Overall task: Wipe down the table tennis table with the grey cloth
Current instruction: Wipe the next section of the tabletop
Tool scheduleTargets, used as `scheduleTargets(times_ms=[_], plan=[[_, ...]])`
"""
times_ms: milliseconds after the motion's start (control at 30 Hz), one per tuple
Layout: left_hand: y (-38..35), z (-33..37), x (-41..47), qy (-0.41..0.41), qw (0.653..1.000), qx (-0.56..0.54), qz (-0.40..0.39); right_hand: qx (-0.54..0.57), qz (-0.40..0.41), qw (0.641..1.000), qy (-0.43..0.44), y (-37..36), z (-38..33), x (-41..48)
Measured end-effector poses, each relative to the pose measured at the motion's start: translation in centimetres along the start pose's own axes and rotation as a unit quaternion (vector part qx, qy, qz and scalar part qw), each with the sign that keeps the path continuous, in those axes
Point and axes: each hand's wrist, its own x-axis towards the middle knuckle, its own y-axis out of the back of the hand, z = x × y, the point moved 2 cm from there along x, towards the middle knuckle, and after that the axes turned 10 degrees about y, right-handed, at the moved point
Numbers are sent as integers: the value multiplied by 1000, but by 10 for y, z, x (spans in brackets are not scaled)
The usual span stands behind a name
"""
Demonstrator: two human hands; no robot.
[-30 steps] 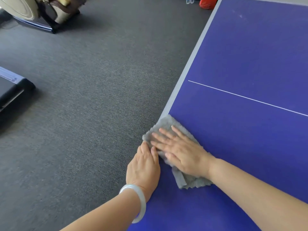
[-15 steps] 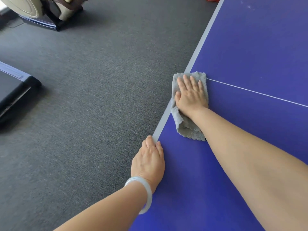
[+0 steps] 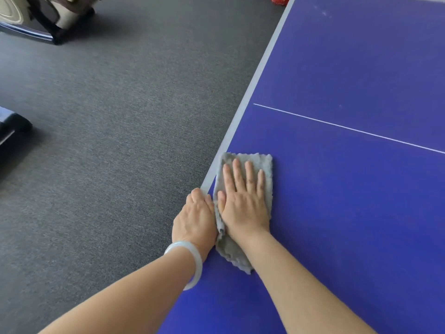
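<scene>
The blue table tennis table (image 3: 349, 194) fills the right side, with a grey edge band and a thin white line across it. A folded grey cloth (image 3: 266, 165) lies flat on the blue surface beside the left edge. My right hand (image 3: 243, 201) presses on the cloth with straight, spread fingers. My left hand (image 3: 196, 218), a pale bangle on its wrist, rests on the table's edge right beside the cloth, its fingers curled over the rim and hidden below.
Dark grey carpet (image 3: 108, 153) covers the floor to the left of the table. Black exercise equipment (image 3: 12, 131) sits at the far left, and a cream-and-black machine base (image 3: 43, 22) at the top left. A red object (image 3: 279, 0) lies near the table's far edge.
My right hand has pulled the cloth back along the left edge, from the white line toward me, until it lies next to my left hand. My left hand stayed on the edge.
</scene>
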Motion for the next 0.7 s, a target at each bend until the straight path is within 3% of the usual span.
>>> scheduleTargets(times_ms=[67, 133, 267, 367, 467, 533, 600, 700], plan=[[0, 0, 0, 1, 1000, -2, 8, 8, -9, 996, 85, 2, 8, -23], [-1, -1, 0, -4, 1000, 8, 23, -17, -13, 997, 77, 11, 55, -29], [-3, 0, -1, -9, 999, 9, 36, -66, -4, 988, -140, 29, 141, -22], [-3, 1, -2, -4, 999, 14, 38, -27, 19, 979, -201, 21, 98, -22], [-2, 1, -4, -11, 999, 9, 43, -8, 22, 999, -23, 2, 36, -67], [-2, 0, -4, -11, 999, 7, 47, -9, 12, 998, 66, 3, 51, -108], [-2, 1, -5, -13, 999, 8, 50, -39, 19, 999, 11, 11, 108, -134], [-2, 1, -6, -20, 998, 3, 64, -57, 10, 980, -192, 31, 187, -147]])
